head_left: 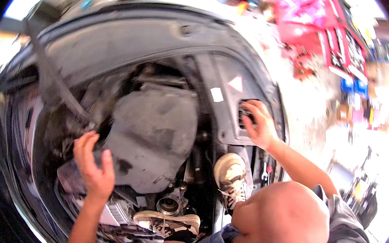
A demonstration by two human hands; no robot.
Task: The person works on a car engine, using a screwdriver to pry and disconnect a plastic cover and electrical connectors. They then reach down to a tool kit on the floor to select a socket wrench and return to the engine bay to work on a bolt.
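My left hand (95, 165) is raised beside the lower left of a large dark grey engine cover (155, 131). Its fingers are apart and nothing is in them. My right hand (261, 125) reaches to a dark recess (241, 118) in a grey plastic trim panel (214, 71) on the right of the engine bay. There the fingers and thumb curl around something dark, which they partly hide, and its kind cannot be made out. A white label (216, 94) and a triangular sticker (236, 83) are on the panel.
My shoes (231, 173) rest inside the engine bay, with a round metal opening (168, 205) near one. A dark strut (60, 86) slants across the left. Beyond the fender lie a red tool case (349, 50) and a pink bag (303, 12).
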